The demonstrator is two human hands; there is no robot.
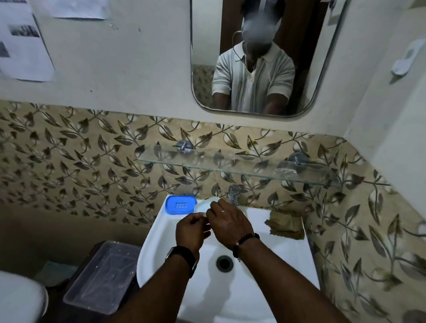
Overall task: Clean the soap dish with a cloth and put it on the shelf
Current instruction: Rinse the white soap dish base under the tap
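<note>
Both my hands hold a pale white soap dish part (205, 205) over the back of the white sink (270, 259). My right hand (229, 224) grips it from above. My left hand (192, 232) pinches its near edge, and much of the part is hidden under my fingers. A blue soap dish part (180, 204) with small drain holes lies on the sink's back left corner. On the back right corner lies a crumpled brown cloth (286, 225), untouched. The glass shelf (231, 165) is mounted on the tiled wall above the tap (234, 194).
A mirror (310, 67) hangs above the shelf. A clear plastic lidded box (100, 276) sits on a dark stand left of the sink, with a white toilet (4, 298) further left. The patterned tiled wall closes in on the right. Some clear object (286, 171) rests on the shelf's right end.
</note>
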